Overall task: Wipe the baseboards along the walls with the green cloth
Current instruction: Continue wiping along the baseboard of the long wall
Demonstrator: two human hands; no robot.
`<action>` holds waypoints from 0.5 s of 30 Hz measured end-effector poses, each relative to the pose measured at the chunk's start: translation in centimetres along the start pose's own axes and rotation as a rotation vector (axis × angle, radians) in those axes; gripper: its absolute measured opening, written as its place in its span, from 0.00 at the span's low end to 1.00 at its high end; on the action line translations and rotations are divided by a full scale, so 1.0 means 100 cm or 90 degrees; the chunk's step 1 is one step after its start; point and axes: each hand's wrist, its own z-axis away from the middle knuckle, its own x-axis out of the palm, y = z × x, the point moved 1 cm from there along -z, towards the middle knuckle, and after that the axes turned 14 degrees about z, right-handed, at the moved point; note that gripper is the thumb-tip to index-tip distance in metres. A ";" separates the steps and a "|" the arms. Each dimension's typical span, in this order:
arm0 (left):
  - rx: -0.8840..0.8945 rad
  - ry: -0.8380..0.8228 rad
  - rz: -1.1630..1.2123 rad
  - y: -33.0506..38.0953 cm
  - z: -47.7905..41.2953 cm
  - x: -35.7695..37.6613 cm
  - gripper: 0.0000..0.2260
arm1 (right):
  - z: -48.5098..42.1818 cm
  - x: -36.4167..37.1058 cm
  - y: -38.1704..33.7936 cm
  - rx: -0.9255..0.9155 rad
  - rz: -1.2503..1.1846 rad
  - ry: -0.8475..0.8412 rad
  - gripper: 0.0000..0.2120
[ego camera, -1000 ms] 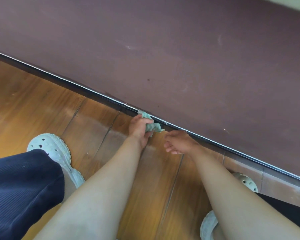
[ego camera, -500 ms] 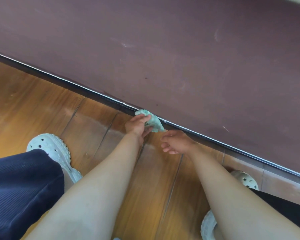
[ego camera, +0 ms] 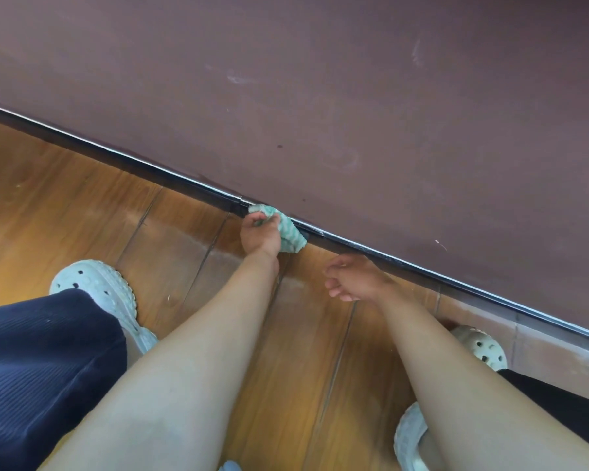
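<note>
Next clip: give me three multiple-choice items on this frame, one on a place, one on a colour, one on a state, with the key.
1. Where is the green cloth?
A. On the floor beside a clog.
B. Held against the baseboard.
C. Draped over a knee.

2. What colour is the wall?
A. Dull maroon.
B. White.
C. Green.

3. What is the right hand doing?
A. Gripping the cloth.
B. Lying flat on the wall.
C. Holding nothing, fingers loosely curled.

Key:
1 B, the left hand grips it at the dark strip.
2 A, the surface above the strip is maroon.
3 C, it hangs empty, apart from the cloth.
</note>
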 end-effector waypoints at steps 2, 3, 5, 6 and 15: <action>0.017 -0.041 -0.041 -0.012 0.010 0.005 0.11 | 0.001 0.001 0.002 0.002 -0.004 0.010 0.07; 0.027 -0.059 -0.063 -0.019 0.015 0.008 0.11 | 0.002 0.003 0.003 0.004 0.000 0.012 0.06; 0.038 -0.098 -0.098 -0.032 0.024 0.012 0.11 | 0.004 0.005 0.006 0.007 0.007 0.012 0.05; 0.030 -0.113 -0.104 -0.037 0.029 0.013 0.11 | 0.006 0.006 0.007 0.006 0.010 0.011 0.05; 0.010 0.013 0.066 -0.020 0.025 0.005 0.13 | 0.003 0.000 0.016 -0.003 0.029 -0.003 0.06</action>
